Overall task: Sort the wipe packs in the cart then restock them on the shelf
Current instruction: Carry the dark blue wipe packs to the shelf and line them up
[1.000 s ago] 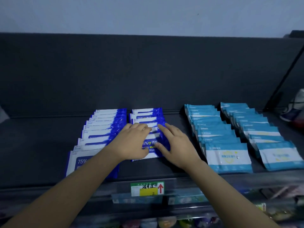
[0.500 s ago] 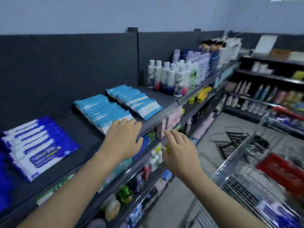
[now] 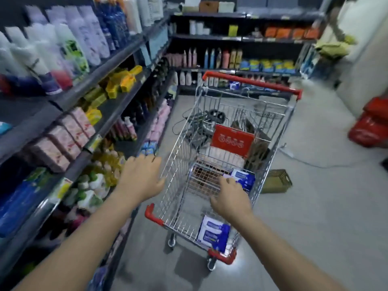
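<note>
left grip [image 3: 142,179]: fingers spread, empty, at the cart [image 3: 180,156] left wall.
right grip [image 3: 228,198]: fingers relaxed, empty, over the basket.
wipe pack [image 3: 243,178]: blue-and-white, just beyond right fingertips.
near packs [image 3: 213,233]: blue-and-white, under right wrist, in cart.

Brightness: dim, muted colours; the pale floor [image 3: 315,217] at right is the lightest area.
Shadows: soft dark patch straight beneath the cart [image 3: 180,156], lower centre.
Glare: small bright sheen on the floor by the cart's nearest right corner.
Blur: motion smear over the bottles [image 3: 52,49] upper left; labels unreadable.
Distortion: wide-angle bending; shelves [image 3: 88,80] splay at the left edge.
</note>
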`<move>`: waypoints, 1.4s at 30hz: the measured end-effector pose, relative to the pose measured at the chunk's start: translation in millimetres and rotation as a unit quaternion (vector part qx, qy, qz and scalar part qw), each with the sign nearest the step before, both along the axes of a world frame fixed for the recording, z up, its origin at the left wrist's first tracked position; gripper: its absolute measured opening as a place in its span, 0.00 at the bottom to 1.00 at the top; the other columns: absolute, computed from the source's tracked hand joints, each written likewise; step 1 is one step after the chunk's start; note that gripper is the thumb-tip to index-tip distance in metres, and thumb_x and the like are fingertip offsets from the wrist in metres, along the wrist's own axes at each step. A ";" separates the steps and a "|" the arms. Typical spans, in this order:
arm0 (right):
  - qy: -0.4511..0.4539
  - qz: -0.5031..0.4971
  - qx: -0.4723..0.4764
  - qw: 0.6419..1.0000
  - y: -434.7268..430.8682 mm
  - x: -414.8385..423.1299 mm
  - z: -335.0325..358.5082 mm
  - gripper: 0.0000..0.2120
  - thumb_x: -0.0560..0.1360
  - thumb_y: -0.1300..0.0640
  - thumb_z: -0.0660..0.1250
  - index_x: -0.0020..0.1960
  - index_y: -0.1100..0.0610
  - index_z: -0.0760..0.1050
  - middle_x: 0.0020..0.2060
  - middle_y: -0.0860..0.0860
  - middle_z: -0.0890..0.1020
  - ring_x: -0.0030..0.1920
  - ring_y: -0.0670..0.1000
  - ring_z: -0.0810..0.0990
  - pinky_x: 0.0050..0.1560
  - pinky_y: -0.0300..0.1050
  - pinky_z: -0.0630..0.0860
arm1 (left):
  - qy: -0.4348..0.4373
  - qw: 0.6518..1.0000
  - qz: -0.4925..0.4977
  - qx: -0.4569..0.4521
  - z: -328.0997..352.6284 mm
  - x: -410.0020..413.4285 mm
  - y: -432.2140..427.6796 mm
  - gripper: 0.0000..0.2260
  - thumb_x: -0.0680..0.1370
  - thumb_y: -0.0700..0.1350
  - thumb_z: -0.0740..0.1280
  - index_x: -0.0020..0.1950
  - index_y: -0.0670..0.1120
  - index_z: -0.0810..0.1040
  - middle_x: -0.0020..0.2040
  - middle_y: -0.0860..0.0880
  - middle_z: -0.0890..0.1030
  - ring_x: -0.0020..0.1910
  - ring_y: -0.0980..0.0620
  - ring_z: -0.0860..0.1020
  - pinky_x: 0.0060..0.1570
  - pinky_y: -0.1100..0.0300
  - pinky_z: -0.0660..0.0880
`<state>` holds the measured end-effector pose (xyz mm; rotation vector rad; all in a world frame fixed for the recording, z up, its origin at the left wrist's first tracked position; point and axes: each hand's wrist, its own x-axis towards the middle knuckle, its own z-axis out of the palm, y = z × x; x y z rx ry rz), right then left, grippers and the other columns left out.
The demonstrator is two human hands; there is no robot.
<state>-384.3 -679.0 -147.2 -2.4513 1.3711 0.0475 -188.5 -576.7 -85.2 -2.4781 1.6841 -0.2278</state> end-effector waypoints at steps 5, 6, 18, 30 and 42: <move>0.043 -0.098 0.060 0.992 -61.3 -3.2 -67.1 0.28 0.73 0.49 0.66 0.70 0.55 0.62 0.64 0.56 0.72 0.62 0.58 0.73 0.61 0.53 0.73 | 0.034 0.996 -0.072 0.051 -72.1 5.4 -104.2 0.20 0.76 0.56 0.60 0.63 0.47 0.70 0.60 0.48 0.76 0.61 0.46 0.73 0.60 0.52 0.67; 0.048 -0.120 0.072 0.989 -74.2 -0.9 -80.9 0.28 0.73 0.50 0.66 0.70 0.55 0.62 0.64 0.56 0.72 0.62 0.58 0.73 0.61 0.52 0.73 | 0.044 0.993 -0.086 0.061 -89.9 9.1 -128.0 0.19 0.76 0.56 0.60 0.63 0.47 0.70 0.60 0.48 0.76 0.61 0.46 0.73 0.60 0.52 0.66; -0.025 -0.384 0.180 0.905 -227.9 29.0 -291.7 0.28 0.76 0.50 0.65 0.71 0.56 0.60 0.64 0.57 0.72 0.63 0.58 0.72 0.62 0.50 0.71 | 0.182 0.949 -0.194 0.167 -340.4 13.8 -371.6 0.22 0.80 0.54 0.58 0.70 0.45 0.64 0.66 0.46 0.72 0.63 0.46 0.71 0.60 0.51 0.68; 0.108 -0.218 0.115 0.963 -321.9 22.6 -415.6 0.41 0.68 0.47 0.73 0.74 0.54 0.55 0.77 0.58 0.49 0.77 0.57 0.47 0.72 0.58 0.55 | 0.285 0.913 -0.281 0.077 -465.5 -20.1 -453.4 0.16 0.79 0.47 0.60 0.65 0.42 0.71 0.60 0.43 0.76 0.58 0.41 0.74 0.57 0.48 0.69; 0.059 -0.245 0.066 0.966 -258.1 24.7 -392.5 0.14 0.65 0.63 0.72 0.49 0.58 0.76 0.42 0.55 0.82 0.42 0.59 0.81 0.37 0.44 0.70 | 0.229 0.883 -0.341 0.228 -480.3 -63.5 -500.4 0.37 0.71 0.56 0.72 0.73 0.43 0.61 0.68 0.40 0.66 0.66 0.41 0.67 0.65 0.49 0.66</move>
